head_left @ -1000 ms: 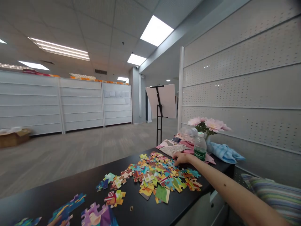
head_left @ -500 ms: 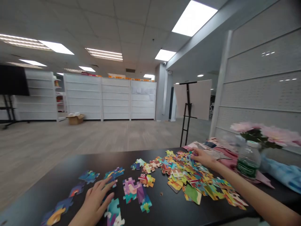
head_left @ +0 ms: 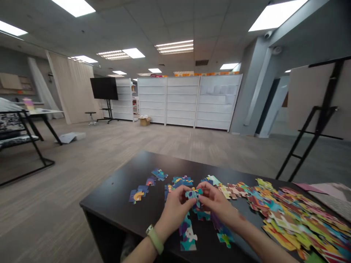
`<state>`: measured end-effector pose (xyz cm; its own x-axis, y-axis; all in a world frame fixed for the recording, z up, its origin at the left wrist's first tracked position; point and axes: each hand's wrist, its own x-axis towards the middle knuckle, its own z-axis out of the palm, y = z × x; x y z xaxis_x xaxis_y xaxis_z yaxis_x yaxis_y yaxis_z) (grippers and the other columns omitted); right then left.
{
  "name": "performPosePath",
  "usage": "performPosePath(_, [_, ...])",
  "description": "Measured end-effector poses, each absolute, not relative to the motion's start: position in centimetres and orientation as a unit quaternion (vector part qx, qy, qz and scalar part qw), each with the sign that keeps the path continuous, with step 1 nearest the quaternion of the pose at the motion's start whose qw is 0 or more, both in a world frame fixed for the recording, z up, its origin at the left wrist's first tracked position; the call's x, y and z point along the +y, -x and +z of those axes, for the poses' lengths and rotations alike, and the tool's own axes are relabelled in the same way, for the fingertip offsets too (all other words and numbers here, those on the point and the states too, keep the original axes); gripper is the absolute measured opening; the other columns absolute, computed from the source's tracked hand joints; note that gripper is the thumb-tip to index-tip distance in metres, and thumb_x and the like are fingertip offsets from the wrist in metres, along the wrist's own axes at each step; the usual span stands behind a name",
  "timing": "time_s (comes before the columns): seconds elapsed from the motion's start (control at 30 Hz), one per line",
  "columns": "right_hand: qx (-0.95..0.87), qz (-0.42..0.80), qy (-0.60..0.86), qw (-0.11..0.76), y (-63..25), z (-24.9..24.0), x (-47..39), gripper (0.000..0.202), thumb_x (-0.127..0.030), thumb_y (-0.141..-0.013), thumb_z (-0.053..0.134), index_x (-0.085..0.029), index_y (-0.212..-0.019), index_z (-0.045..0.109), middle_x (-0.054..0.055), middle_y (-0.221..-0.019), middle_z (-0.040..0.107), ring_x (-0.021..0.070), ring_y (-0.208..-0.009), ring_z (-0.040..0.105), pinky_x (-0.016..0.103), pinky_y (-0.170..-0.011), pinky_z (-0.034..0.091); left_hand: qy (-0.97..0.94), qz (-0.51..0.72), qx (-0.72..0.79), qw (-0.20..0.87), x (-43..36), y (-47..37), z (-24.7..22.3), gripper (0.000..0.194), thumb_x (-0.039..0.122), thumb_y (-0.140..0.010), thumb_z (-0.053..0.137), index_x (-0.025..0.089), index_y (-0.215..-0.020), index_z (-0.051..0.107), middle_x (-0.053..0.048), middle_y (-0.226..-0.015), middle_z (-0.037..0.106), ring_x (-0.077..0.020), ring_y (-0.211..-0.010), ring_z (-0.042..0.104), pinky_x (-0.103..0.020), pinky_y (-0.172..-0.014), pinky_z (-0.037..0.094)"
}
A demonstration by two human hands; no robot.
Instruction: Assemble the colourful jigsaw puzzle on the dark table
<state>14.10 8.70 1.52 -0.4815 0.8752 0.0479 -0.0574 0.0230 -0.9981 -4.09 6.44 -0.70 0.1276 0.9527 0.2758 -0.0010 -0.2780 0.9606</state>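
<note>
Above the dark table (head_left: 123, 182), my left hand (head_left: 177, 206) and my right hand (head_left: 216, 201) are close together, both pinching teal puzzle pieces (head_left: 194, 194). A green band circles my left wrist. Below my hands lies a teal and purple joined section (head_left: 188, 233), and a piece with a green tip (head_left: 225, 239) sits beside it. Blue joined pieces (head_left: 182, 180) lie just beyond my hands. Farther left are a blue piece (head_left: 159, 174) and a blue and orange section (head_left: 138, 194). A large heap of loose pieces (head_left: 296, 215) covers the table's right side.
Cloth and papers (head_left: 326, 191) lie at the table's right edge. Behind them stands a black easel (head_left: 319, 124). Across the floor are white shelving panels (head_left: 182, 102), a cardboard box (head_left: 144, 121) and a black screen (head_left: 104, 88). A chair (head_left: 22, 137) is at the left.
The view has turned left. My right hand has left the heap and come beside my left hand. My left hand has risen off the table, and both now hold teal pieces.
</note>
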Motion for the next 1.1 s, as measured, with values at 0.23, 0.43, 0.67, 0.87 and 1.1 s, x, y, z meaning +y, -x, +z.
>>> performPosePath(0.23, [-0.544,0.641,0.374,0.393,-15.2,1.3,8.6,0.046,-0.052,-0.071,0.081,-0.026,-0.101,0.058,-0.004,-0.077,0.063,0.0181,-0.074,0.069,0.036,-0.075,0.057,-0.563,0.519,0.393,0.509,7.3,5.2,-1.4,0.038,0.045,-0.079,0.076,0.017,-0.100,0.061,0.000,-0.075,0.063,-0.0116,-0.061,0.058,-0.021,-0.053,0.046])
performPosePath(0.43, [-0.623,0.569,0.373,0.385,-15.1,1.4,8.3,0.039,-0.054,-0.079,0.074,-0.024,-0.102,0.064,-0.003,-0.072,0.060,0.0148,-0.066,0.059,0.030,-0.065,0.054,-0.561,0.523,0.402,0.500,6.2,5.5,-0.1,0.040,0.047,-0.078,0.076,0.017,-0.101,0.061,0.002,-0.073,0.059,-0.0104,-0.060,0.053,-0.020,-0.053,0.045])
performPosePath(0.67, [-0.654,0.511,0.391,0.398,-14.8,1.1,8.4,0.043,-0.060,-0.077,0.075,-0.022,-0.090,0.061,-0.003,-0.066,0.058,0.0134,-0.058,0.053,0.026,-0.055,0.046,-0.581,0.528,0.434,0.442,6.4,7.2,0.2,0.038,0.048,-0.086,0.063,0.016,-0.106,0.060,0.003,-0.067,0.054,-0.0105,-0.057,0.048,-0.021,-0.053,0.038])
performPosePath(0.87, [-0.673,0.458,0.399,0.422,-15.6,1.0,9.3,0.038,-0.058,-0.079,0.071,-0.021,-0.090,0.066,-0.001,-0.068,0.059,0.0153,-0.062,0.054,0.028,-0.056,0.045,-0.637,0.496,0.484,0.337,6.0,10.7,0.7,0.023,0.037,-0.087,0.064,0.016,-0.095,0.070,0.002,-0.067,0.055,-0.0123,-0.060,0.046,-0.023,-0.056,0.032])
performPosePath(1.1, [-0.692,0.428,0.419,0.403,-15.9,0.4,9.9,0.033,-0.052,-0.085,0.060,-0.023,-0.096,0.071,-0.002,-0.067,0.056,0.0150,-0.057,0.054,0.028,-0.054,0.047,-0.690,0.418,0.530,0.261,5.5,14.1,0.4,0.027,0.040,-0.090,0.058,0.017,-0.099,0.069,0.003,-0.065,0.054,-0.0129,-0.059,0.047,-0.023,-0.055,0.034])
